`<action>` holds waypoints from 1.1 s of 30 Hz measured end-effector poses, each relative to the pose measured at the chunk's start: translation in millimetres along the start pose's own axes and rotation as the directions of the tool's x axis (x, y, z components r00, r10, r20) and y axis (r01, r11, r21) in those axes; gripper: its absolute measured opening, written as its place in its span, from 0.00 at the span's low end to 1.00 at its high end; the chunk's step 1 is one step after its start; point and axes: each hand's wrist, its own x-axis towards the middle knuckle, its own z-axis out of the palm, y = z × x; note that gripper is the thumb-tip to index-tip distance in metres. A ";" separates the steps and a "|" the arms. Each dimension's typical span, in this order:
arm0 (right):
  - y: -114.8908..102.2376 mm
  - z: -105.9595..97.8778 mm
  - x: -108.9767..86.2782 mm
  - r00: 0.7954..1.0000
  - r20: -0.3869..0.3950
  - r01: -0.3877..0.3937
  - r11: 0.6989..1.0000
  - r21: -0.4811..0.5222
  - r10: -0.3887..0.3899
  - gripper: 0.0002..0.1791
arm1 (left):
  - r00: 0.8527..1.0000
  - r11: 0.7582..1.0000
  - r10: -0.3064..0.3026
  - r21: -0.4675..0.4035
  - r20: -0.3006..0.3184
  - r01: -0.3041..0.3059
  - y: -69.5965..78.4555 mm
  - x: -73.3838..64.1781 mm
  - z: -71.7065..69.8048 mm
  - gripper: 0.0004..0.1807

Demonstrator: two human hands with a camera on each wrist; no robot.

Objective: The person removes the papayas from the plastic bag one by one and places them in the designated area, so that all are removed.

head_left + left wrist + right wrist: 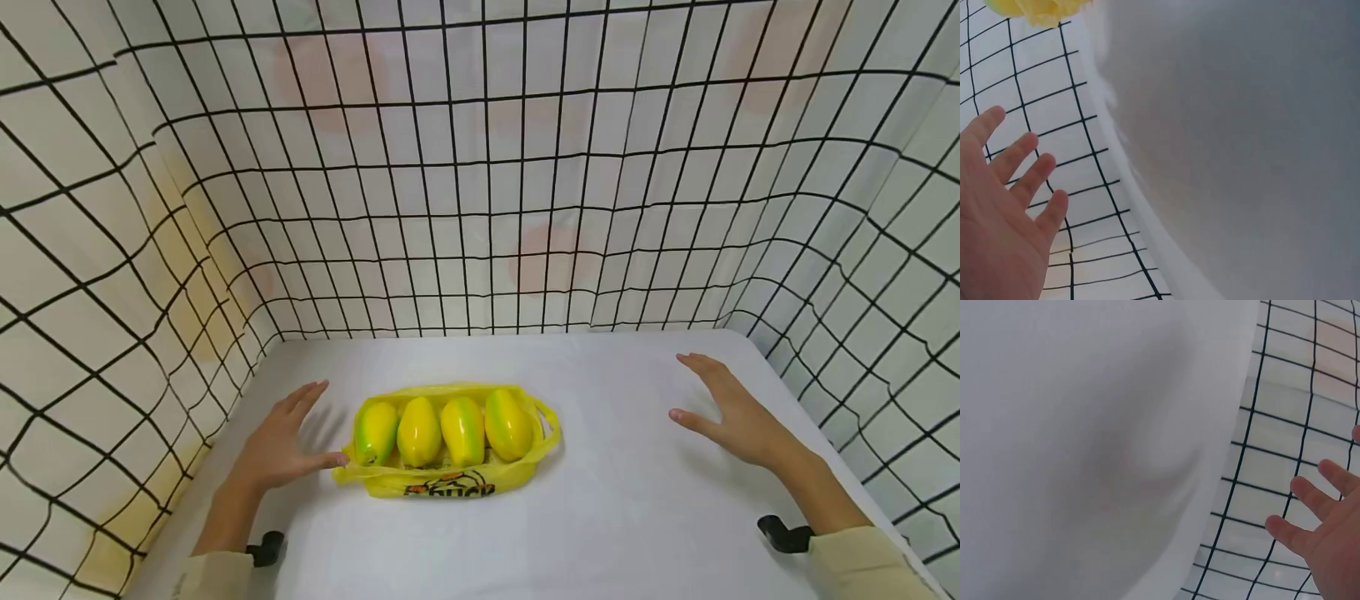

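A yellow plastic bag (517,477) lies on its side on the white table, its mouth opened wide and a loop handle at its right end. Several glossy yellow-green mangoes (462,431) sit side by side in it, above dark printed lettering. My left hand (273,446) is held at the bag's left end with fingers spread, thumb tip right by the bag's edge. In the left wrist view that hand (1007,212) shows its palm with nothing in it. Well to the right of the bag, my right hand (738,417) hovers with fingers extended, holding nothing.
A black wire grid (487,183) backed by white cloth walls in the table at the back and both sides. The white table cover (615,533) stretches between the hands. Each wrist carries a small black device (783,533).
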 end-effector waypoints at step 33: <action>-96.8 77.2 38.0 0.999 0.033 0.015 0.966 0.259 -0.024 0.40 | 0.997 0.983 0.019 -0.186 0.078 -0.004 38.0 11.8 28.4 0.62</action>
